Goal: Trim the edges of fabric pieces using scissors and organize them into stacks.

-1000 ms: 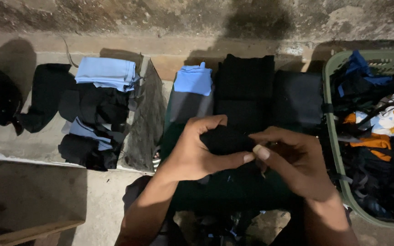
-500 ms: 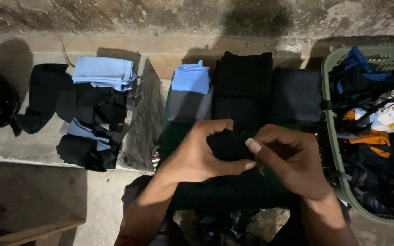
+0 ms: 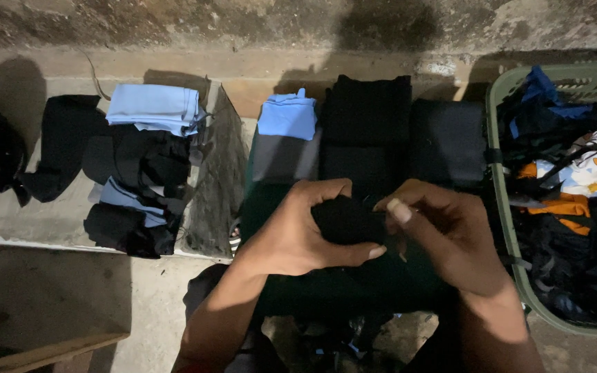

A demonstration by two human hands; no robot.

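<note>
While both hands (image 3: 298, 235) (image 3: 450, 242) grip a black cloth bundle (image 3: 343, 220), green laundry basket (image 3: 502, 207) right

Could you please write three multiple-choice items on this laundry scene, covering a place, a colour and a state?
1. Where does the green laundry basket stand?
A. at the right edge
B. at the left edge
C. behind the person

2. What colour is the folded cloth lying at the far end of the grey piece?
A. red
B. light blue
C. yellow

3. What are the two hands doing?
A. resting flat and empty
B. both gripping a small black bundle
C. lifting the basket

Answers: 1 A, its rim lines the right side; 2 B, it is pale blue; 3 B, the left hand and right hand both close on it.
</note>
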